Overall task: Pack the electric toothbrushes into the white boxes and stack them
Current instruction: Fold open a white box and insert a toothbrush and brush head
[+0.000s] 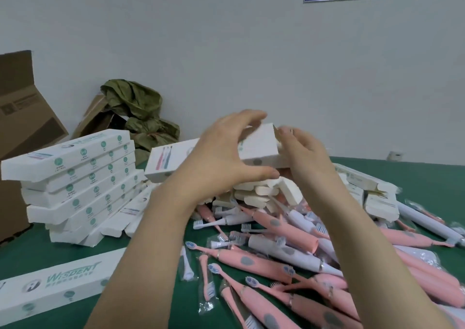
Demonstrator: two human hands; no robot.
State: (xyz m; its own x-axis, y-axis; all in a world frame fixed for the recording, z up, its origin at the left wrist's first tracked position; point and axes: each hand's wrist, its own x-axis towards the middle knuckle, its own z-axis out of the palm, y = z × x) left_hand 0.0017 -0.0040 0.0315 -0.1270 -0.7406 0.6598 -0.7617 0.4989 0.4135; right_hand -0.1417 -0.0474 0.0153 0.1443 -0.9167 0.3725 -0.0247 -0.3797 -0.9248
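Note:
A long white box (173, 158) with toothbrush pictures is held level above the green table (427, 177). My left hand (224, 157) grips its middle, thumb under and fingers over the top. At the box's right end, my right hand (304, 152) has its fingertips on the end flap. Below lies a heap of pink and white electric toothbrushes (289, 253), many in clear wrappers. A stack of closed white boxes (75, 177) stands at the left. One more printed white box (55, 286) lies flat near the front left.
Brown cartons (22, 117) stand at the far left, and a crumpled green bag (141, 112) leans against the wall behind the stack. Small white inserts (261, 192) are piled under my hands. More white boxes (372, 192) lie at the right.

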